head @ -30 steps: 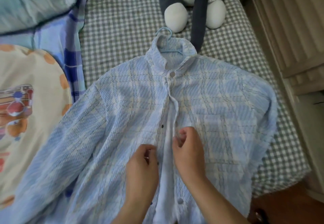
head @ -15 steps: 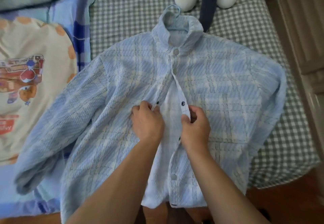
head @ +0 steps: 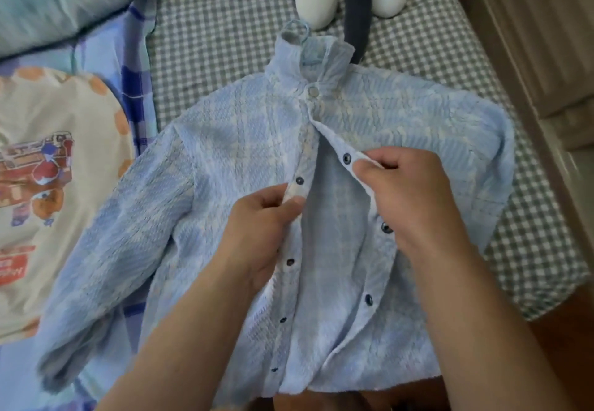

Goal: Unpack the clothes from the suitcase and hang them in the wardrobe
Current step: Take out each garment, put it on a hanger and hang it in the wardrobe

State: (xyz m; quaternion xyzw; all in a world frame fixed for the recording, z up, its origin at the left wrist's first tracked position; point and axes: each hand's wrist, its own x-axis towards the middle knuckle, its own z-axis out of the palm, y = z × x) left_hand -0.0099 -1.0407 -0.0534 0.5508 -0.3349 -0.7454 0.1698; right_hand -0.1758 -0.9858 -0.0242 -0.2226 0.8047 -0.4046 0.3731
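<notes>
So the hands have moved up the blue plaid shirt [head: 244, 140] since a second ago. Left hand [head: 263, 227] and right hand [head: 408, 195] each pinch a placket edge, front spread open, snaps just beyond the fingers. Shirt's flat on the bed [head: 212, 41], hanger [head: 297, 29] already in the collar, probably snapping it shut next.

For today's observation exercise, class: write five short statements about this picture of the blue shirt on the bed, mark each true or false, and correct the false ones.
1. The top snap at the collar of the blue shirt is fastened. True.
2. The left hand has its grip on the shirt's sleeve. False: it pinches the front placket edge.
3. A hanger hook sticks out above the collar. True.
4. The shirt lies on a bare wooden floor. False: it lies on a checked bedsheet.
5. The right hand rests flat, holding nothing. False: it pinches the other front edge.
</notes>
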